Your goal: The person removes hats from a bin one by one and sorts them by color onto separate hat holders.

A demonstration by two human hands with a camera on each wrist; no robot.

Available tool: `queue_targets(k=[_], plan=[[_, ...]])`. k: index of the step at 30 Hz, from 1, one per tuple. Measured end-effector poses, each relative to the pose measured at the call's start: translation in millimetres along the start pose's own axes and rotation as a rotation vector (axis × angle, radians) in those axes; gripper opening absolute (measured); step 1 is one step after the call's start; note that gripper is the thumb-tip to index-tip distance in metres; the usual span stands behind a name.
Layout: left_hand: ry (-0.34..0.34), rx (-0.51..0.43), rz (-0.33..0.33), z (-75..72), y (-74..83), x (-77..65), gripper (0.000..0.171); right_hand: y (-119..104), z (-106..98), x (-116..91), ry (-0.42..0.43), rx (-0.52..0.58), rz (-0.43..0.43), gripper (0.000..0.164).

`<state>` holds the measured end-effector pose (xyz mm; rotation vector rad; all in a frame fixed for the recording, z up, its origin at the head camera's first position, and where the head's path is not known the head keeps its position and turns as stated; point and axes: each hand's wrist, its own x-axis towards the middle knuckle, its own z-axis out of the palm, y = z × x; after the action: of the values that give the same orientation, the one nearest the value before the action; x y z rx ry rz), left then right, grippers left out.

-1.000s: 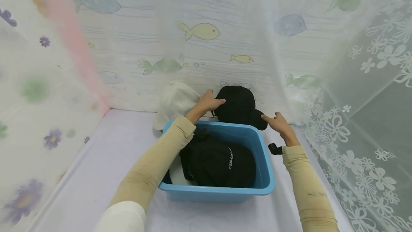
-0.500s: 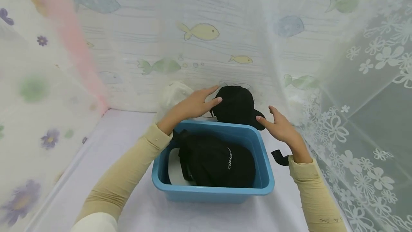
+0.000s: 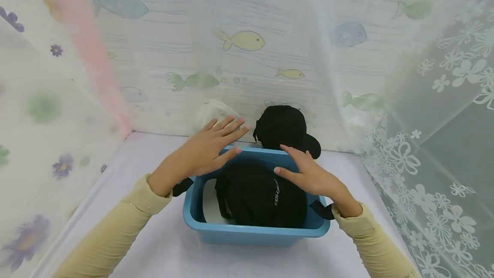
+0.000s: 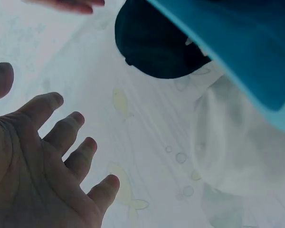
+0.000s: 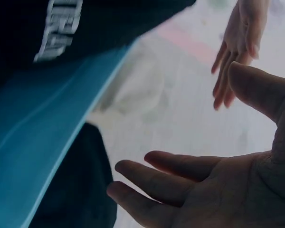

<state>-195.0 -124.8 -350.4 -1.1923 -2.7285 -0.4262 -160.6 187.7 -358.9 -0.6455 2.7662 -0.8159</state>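
Observation:
In the head view a blue plastic tub (image 3: 254, 231) holds a black cap (image 3: 251, 196) with white lettering, and something white (image 3: 211, 205) shows beside it at the left. My left hand (image 3: 206, 147), fingers spread and straight, is over the tub's back left corner and overlaps a white cap (image 3: 214, 110) behind. Over the right part of the tub is my right hand (image 3: 308, 173), its fingers extended and holding nothing. A second black cap (image 3: 281, 125) stands behind the tub, brim to the right. Both wrist views show bare palms, with the tub (image 4: 237, 57) nearby.
A white cloth (image 3: 154, 235) covers the surface under the tub. Behind hangs a pale curtain (image 3: 247, 63) printed with fish. Flowered fabric (image 3: 61, 106) bounds the left, and sheer lace netting (image 3: 436, 175) the right.
Both hands have left the black cap behind the tub and come back toward me, the right one moving left over the tub. That cap stays in place behind it.

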Motion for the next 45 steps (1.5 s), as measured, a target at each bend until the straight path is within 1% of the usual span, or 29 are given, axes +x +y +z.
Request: queue_targets(k=[3,6,9,12,16,19,21,23,25,31,35,40,45], plan=[[0.009,0.022,0.007,11.1,2.2,-20.8,0.064,-8,7,3,-0.045,-0.016,-0.025,0.079],[0.016,0.007,0.003,21.9,4.6,-41.1,0.063,-15,13,7,-0.090,-0.017,-0.061,0.079],[0.016,-0.005,-0.032,31.2,3.7,-59.8,0.062,-22,19,11,-0.137,-0.016,-0.081,0.079],[0.008,-0.011,-0.085,38.6,0.6,-77.6,0.061,-28,26,16,-0.187,-0.008,-0.092,0.080],[0.016,-0.011,-0.133,50.2,-3.8,-100.3,0.062,-36,36,25,-0.249,-0.002,-0.114,0.078],[0.030,-0.042,-0.170,59.5,-4.2,-115.2,0.062,-40,46,31,-0.282,-0.020,-0.139,0.075],[0.045,-0.052,-0.188,63.7,-2.9,-122.6,0.062,-40,52,34,-0.293,-0.038,-0.158,0.074],[0.057,-0.050,-0.195,66.0,-1.1,-127.3,0.063,-39,56,38,-0.291,-0.056,-0.175,0.072],[0.069,-0.027,-0.188,67.0,0.5,-129.9,0.065,-38,59,40,-0.279,-0.064,-0.200,0.070],[0.090,0.016,-0.167,70.3,2.4,-131.4,0.066,-36,61,46,-0.251,-0.059,-0.254,0.058],[0.116,0.030,-0.148,73.5,3.0,-129.8,0.067,-35,60,46,-0.241,-0.065,-0.247,0.054],[0.141,0.037,-0.126,77.5,3.7,-128.2,0.068,-34,63,48,-0.210,-0.087,-0.226,0.058],[0.143,0.027,-0.128,80.8,2.6,-127.1,0.067,-35,67,51,-0.183,-0.137,-0.186,0.059]])
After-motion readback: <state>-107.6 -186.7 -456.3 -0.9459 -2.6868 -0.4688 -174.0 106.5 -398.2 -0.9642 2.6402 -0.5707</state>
